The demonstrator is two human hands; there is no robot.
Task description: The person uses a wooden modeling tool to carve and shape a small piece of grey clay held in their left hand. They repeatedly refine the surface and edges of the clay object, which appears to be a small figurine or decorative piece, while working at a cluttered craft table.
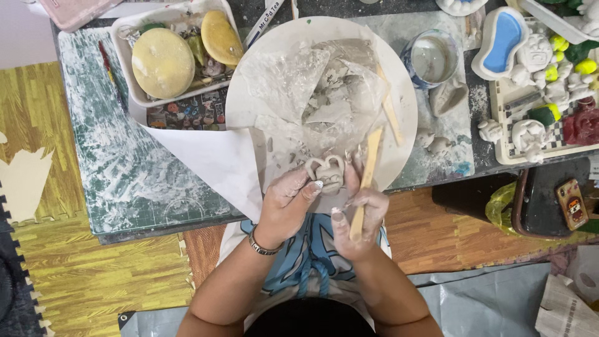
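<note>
White tray (pixel 125 37) holds 2 round sponges (pixel 163 62).

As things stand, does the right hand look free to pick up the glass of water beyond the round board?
Probably not at once. The right hand already holds a wooden tool and works against the clay piece. The path to the glass of water looks open across the round board, but the hand is occupied.
</note>
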